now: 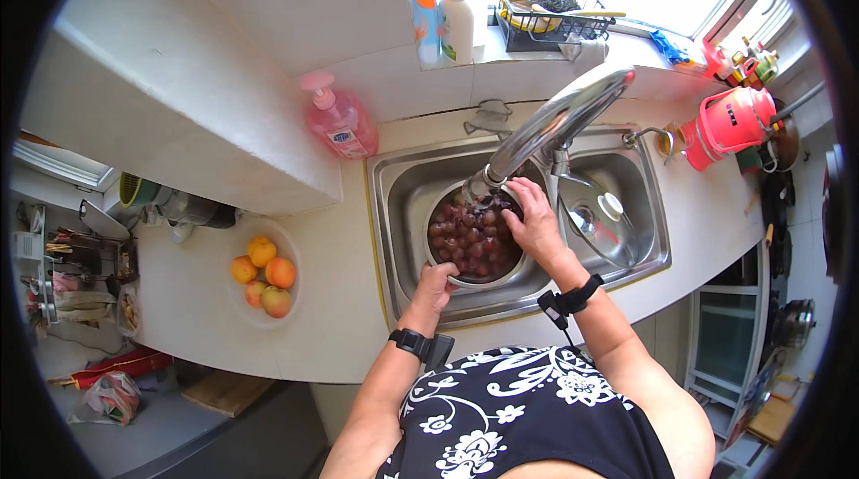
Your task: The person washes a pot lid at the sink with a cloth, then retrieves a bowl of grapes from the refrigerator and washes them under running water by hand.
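Note:
A round metal bowl (437,263) full of dark red grapes (473,237) stands in the larger, left basin of a steel double sink (402,210). My left hand (435,286) grips the bowl's near-left rim, its thumb on top. At the far-right rim is my right hand (537,221), its thumb over the grapes and its fingers spread apart from the thumb; whether it grips the rim is unclear. Directly above the bowl, the chrome faucet (557,120) hides some of the far rim. Both wrists wear black straps.
A glass lid (604,227) leans in the right basin. On the left counter, a pale bowl (235,301) holds several peach-like fruits (268,271). A pink soap pump bottle (342,120) stands behind the sink, a red jug (731,123) to the right. The sill carries a wire basket (557,19).

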`<action>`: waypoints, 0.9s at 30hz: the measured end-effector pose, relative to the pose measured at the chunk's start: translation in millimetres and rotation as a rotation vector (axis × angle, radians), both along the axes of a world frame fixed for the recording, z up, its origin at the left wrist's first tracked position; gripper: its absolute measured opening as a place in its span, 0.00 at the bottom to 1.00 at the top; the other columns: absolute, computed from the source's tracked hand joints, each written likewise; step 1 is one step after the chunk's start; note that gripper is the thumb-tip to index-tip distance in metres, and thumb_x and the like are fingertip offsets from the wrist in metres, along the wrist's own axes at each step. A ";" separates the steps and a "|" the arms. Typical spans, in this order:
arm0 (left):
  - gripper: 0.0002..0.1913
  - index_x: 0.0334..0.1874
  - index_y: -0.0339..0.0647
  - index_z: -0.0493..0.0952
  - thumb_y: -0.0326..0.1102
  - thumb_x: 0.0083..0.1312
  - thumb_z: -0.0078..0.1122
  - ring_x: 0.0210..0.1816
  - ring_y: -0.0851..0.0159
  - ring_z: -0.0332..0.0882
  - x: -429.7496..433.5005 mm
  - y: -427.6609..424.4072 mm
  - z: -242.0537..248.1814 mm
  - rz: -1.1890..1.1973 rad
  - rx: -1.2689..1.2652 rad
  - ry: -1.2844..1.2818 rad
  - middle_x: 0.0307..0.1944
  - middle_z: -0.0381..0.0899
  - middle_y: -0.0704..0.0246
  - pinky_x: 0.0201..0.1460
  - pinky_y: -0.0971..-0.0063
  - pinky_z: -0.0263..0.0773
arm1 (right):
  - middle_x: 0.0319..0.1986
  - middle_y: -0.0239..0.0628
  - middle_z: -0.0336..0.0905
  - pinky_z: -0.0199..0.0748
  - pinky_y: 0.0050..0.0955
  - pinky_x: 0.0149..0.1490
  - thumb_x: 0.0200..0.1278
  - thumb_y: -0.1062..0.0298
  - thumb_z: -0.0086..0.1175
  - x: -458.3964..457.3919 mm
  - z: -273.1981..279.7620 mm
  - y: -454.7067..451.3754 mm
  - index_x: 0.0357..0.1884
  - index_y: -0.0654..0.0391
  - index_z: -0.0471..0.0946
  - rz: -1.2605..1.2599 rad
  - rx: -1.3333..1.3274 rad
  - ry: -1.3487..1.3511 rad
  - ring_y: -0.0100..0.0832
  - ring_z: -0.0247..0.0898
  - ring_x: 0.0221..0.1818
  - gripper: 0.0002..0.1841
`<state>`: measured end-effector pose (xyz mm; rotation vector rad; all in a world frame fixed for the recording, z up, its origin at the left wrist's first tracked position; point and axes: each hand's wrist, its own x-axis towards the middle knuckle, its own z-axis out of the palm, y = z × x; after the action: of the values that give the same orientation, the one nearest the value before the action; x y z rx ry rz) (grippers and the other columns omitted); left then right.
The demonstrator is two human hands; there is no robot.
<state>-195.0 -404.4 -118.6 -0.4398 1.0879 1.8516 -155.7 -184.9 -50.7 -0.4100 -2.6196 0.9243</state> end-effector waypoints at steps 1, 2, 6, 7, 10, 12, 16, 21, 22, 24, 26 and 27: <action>0.26 0.53 0.34 0.72 0.19 0.48 0.49 0.45 0.59 0.80 1.9 4.3 6.3 0.027 0.037 0.054 0.47 0.78 0.63 0.41 0.66 0.80 | 0.55 0.44 0.66 0.64 0.40 0.62 0.48 0.70 0.62 -0.4 8.4 -5.9 0.53 0.55 0.71 0.036 0.022 0.047 0.48 0.62 0.59 0.26; 0.26 0.54 0.36 0.71 0.20 0.48 0.49 0.44 0.59 0.80 3.1 7.7 12.9 0.054 0.075 0.108 0.48 0.77 0.63 0.38 0.67 0.81 | 0.56 0.43 0.66 0.62 0.42 0.63 0.46 0.69 0.63 -1.5 11.9 -10.4 0.53 0.55 0.71 0.094 0.084 0.046 0.48 0.61 0.60 0.27; 0.26 0.54 0.37 0.71 0.20 0.48 0.49 0.44 0.59 0.80 5.1 16.4 31.7 0.081 0.085 0.111 0.48 0.77 0.64 0.39 0.66 0.81 | 0.60 0.48 0.62 0.52 0.49 0.68 0.44 0.58 0.67 -6.3 27.7 -22.7 0.53 0.55 0.71 0.202 0.310 -0.002 0.51 0.53 0.67 0.31; 0.26 0.54 0.37 0.71 0.20 0.48 0.49 0.44 0.59 0.80 5.3 18.1 32.1 0.072 0.041 0.108 0.48 0.77 0.64 0.40 0.65 0.81 | 0.61 0.49 0.62 0.50 0.50 0.69 0.46 0.54 0.66 -8.4 25.7 -21.9 0.56 0.54 0.71 0.231 0.306 -0.018 0.52 0.52 0.67 0.33; 0.27 0.55 0.39 0.71 0.20 0.48 0.50 0.44 0.60 0.79 7.0 18.6 26.1 0.087 0.003 0.103 0.48 0.76 0.66 0.40 0.65 0.81 | 0.62 0.49 0.61 0.49 0.51 0.69 0.48 0.49 0.64 -16.1 24.7 -30.2 0.61 0.48 0.69 0.274 0.382 -0.084 0.52 0.51 0.68 0.36; 0.27 0.55 0.40 0.71 0.20 0.48 0.50 0.44 0.60 0.79 8.0 18.2 24.9 0.111 0.010 0.098 0.47 0.76 0.66 0.40 0.65 0.80 | 0.62 0.49 0.61 0.49 0.50 0.69 0.49 0.48 0.63 -14.7 23.7 -37.8 0.61 0.46 0.69 0.302 0.345 -0.113 0.52 0.50 0.68 0.35; 0.25 0.53 0.40 0.73 0.20 0.48 0.52 0.42 0.61 0.80 9.1 17.7 29.6 0.186 0.025 0.100 0.45 0.77 0.66 0.38 0.66 0.80 | 0.61 0.49 0.62 0.51 0.49 0.68 0.49 0.49 0.63 -4.4 14.9 -33.4 0.61 0.44 0.70 0.409 0.264 -0.129 0.52 0.53 0.66 0.34; 0.21 0.48 0.37 0.74 0.20 0.49 0.52 0.37 0.61 0.81 12.8 10.0 17.7 0.187 0.009 0.103 0.40 0.79 0.66 0.35 0.68 0.80 | 0.60 0.46 0.65 0.55 0.48 0.65 0.48 0.49 0.63 -5.2 29.1 -39.8 0.61 0.45 0.69 0.379 0.226 -0.087 0.53 0.56 0.63 0.35; 0.20 0.47 0.37 0.74 0.21 0.50 0.52 0.35 0.62 0.81 14.1 10.0 16.9 0.168 -0.003 0.102 0.39 0.79 0.66 0.33 0.68 0.80 | 0.62 0.45 0.62 0.56 0.49 0.65 0.49 0.46 0.62 -7.8 31.6 -44.0 0.62 0.44 0.68 0.352 0.219 -0.168 0.53 0.56 0.63 0.36; 0.19 0.47 0.37 0.75 0.21 0.50 0.52 0.34 0.62 0.80 14.6 9.7 14.5 0.146 -0.017 0.106 0.38 0.80 0.66 0.31 0.69 0.79 | 0.63 0.46 0.61 0.55 0.51 0.65 0.49 0.45 0.62 -11.6 25.6 -51.4 0.62 0.44 0.68 0.359 0.228 -0.194 0.53 0.55 0.64 0.36; 0.19 0.47 0.37 0.75 0.21 0.50 0.52 0.33 0.63 0.80 13.4 8.4 11.3 0.148 -0.018 0.102 0.39 0.80 0.66 0.29 0.71 0.78 | 0.64 0.46 0.59 0.53 0.55 0.66 0.50 0.44 0.62 -8.4 21.7 -56.7 0.63 0.44 0.68 0.377 0.251 -0.230 0.52 0.52 0.67 0.36; 0.19 0.47 0.37 0.75 0.21 0.50 0.52 0.33 0.63 0.80 14.6 8.1 11.5 0.145 -0.018 0.103 0.39 0.80 0.66 0.29 0.71 0.78 | 0.64 0.46 0.59 0.53 0.55 0.66 0.50 0.44 0.62 -6.5 21.1 -54.6 0.63 0.44 0.68 0.375 0.250 -0.230 0.52 0.52 0.67 0.36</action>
<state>-180.5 -396.3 -107.1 -0.4485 1.1687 2.0117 -162.2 -239.5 -29.6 0.0458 -3.0414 0.6686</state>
